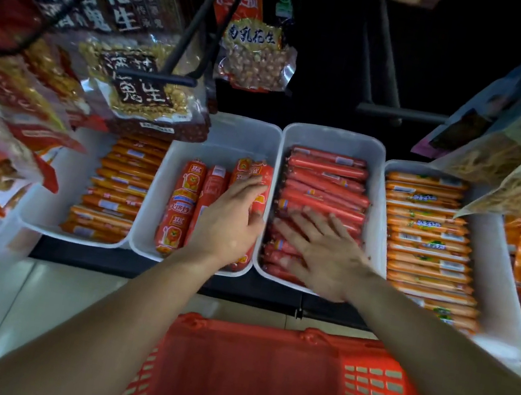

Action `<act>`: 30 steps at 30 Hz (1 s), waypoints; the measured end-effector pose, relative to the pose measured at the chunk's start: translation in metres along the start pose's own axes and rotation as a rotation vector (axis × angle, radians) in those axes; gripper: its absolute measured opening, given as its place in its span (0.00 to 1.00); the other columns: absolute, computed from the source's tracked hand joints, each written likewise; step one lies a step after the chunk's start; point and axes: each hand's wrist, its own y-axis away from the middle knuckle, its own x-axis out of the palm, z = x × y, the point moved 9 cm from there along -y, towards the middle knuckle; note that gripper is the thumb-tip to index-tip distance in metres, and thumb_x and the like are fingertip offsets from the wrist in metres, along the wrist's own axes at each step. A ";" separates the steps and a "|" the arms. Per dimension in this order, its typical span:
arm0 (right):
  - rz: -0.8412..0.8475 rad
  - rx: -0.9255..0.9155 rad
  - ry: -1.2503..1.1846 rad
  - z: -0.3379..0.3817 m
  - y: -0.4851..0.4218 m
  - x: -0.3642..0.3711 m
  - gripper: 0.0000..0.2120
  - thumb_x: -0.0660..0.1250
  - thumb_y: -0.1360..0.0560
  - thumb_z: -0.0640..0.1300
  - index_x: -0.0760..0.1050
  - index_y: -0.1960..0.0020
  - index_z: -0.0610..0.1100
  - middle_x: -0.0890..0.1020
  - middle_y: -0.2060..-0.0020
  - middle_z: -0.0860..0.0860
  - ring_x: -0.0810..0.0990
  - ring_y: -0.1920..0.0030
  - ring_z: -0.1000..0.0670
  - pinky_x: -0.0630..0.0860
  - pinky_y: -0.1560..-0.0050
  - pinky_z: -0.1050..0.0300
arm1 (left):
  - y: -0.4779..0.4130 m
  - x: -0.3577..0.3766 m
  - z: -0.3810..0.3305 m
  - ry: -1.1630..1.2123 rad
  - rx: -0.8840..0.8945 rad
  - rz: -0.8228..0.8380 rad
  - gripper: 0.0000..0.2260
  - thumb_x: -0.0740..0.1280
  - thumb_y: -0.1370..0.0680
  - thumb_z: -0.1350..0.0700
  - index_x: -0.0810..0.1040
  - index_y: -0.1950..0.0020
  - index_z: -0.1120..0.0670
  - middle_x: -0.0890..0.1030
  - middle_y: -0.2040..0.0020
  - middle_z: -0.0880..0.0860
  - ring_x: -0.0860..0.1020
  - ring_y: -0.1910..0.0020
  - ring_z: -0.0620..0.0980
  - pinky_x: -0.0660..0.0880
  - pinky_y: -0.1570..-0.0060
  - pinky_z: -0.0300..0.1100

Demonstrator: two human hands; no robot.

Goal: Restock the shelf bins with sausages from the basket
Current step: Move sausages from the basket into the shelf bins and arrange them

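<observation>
Several white bins stand side by side on a low shelf. My left hand (pixel 233 218) reaches into the second bin (pixel 228 132) and grips a thick red-orange sausage (pixel 263 180) at that bin's right side, beside two more thick sausages (pixel 181 204). My right hand (pixel 320 246) lies flat with spread fingers on the thin red sausages (pixel 325 177) stacked in the third bin (pixel 332 138). The red plastic basket (pixel 367 390) sits on the floor right below my arms; its visible inside shows no sausages.
A bin of thin orange sausages (pixel 121 186) stands left of the second bin, another (pixel 425 240) right of the third. Peanut bags (pixel 139 89) hang on black hooks above the left bins, and snack bags (pixel 520 156) hang at upper right. Pale floor tiles (pixel 6 309) lie at lower left.
</observation>
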 end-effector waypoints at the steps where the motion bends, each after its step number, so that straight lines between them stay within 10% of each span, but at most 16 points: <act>1: -0.017 -0.001 0.045 -0.010 -0.005 -0.002 0.34 0.37 0.23 0.70 0.36 0.21 0.60 0.44 0.19 0.54 0.39 0.20 0.47 0.40 0.23 0.38 | 0.005 0.000 -0.001 0.009 -0.007 0.005 0.23 0.62 0.20 0.57 0.68 0.24 0.51 0.66 0.23 0.46 0.64 0.26 0.45 0.65 0.29 0.43; 7: -0.154 0.182 0.096 -0.066 -0.015 -0.042 0.35 0.35 0.23 0.68 0.49 0.19 0.54 0.57 0.22 0.50 0.54 0.23 0.44 0.50 0.23 0.40 | 0.017 -0.001 0.001 0.045 -0.033 -0.038 0.22 0.63 0.20 0.58 0.70 0.25 0.52 0.68 0.24 0.47 0.66 0.26 0.45 0.67 0.29 0.44; 12: 0.024 0.062 -0.030 -0.021 0.015 0.011 0.37 0.25 0.29 0.71 0.31 0.22 0.60 0.37 0.20 0.52 0.35 0.21 0.47 0.36 0.23 0.40 | 0.020 -0.001 0.004 0.040 -0.031 -0.086 0.22 0.63 0.20 0.59 0.71 0.26 0.52 0.69 0.25 0.45 0.68 0.27 0.45 0.69 0.34 0.42; 23: -0.248 0.166 0.002 -0.041 -0.018 -0.032 0.37 0.52 0.24 0.67 0.49 0.20 0.53 0.49 0.20 0.48 0.45 0.21 0.43 0.42 0.22 0.40 | 0.014 -0.004 0.007 0.097 -0.098 -0.093 0.20 0.64 0.21 0.58 0.73 0.28 0.51 0.74 0.31 0.48 0.72 0.32 0.49 0.71 0.33 0.48; 30: -0.133 0.319 -0.096 -0.087 -0.070 -0.025 0.43 0.45 0.25 0.73 0.29 0.22 0.55 0.33 0.21 0.50 0.33 0.21 0.47 0.37 0.23 0.41 | -0.005 -0.003 0.000 0.161 -0.140 -0.146 0.20 0.64 0.21 0.58 0.74 0.29 0.50 0.76 0.34 0.48 0.74 0.36 0.48 0.73 0.36 0.48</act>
